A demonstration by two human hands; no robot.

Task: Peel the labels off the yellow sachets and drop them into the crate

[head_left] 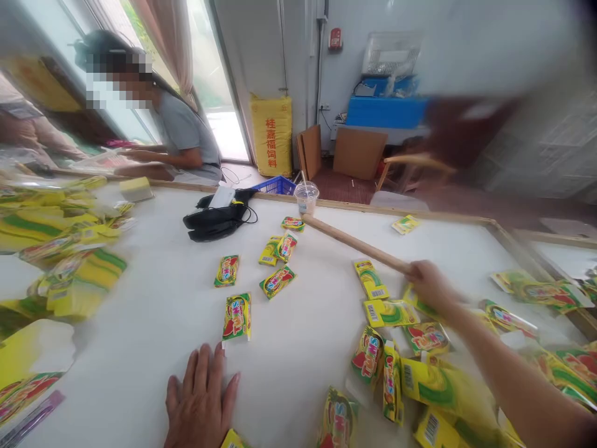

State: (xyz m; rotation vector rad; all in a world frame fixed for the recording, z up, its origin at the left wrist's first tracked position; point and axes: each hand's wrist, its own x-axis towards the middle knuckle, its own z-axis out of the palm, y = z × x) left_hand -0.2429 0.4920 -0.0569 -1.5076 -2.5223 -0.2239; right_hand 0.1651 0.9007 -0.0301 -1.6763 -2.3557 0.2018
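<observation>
My right hand [431, 285] is wrapped round one end of a long wooden stick [359, 244]. The stick reaches across the white table [177, 298], its far end close to a plastic cup [306, 198]. My left hand [200, 395] lies palm down on the table with its fingers spread. Just beyond its fingertips is a small printed box [237, 317] in yellow, green and red. Another yellow box [233, 439] shows partly beside the left wrist. Several similar boxes [431, 379] lie loosely heaped below and around my right forearm.
A black bag [217, 218] lies at the far edge, near a yellow block [136, 188]. Piled yellow-green packaging [60, 274] covers the left side, partly blurred. A wooden rim [420, 213] borders the table. Beyond it, a person [186, 134] sits at the left, near a yellow sack [271, 137].
</observation>
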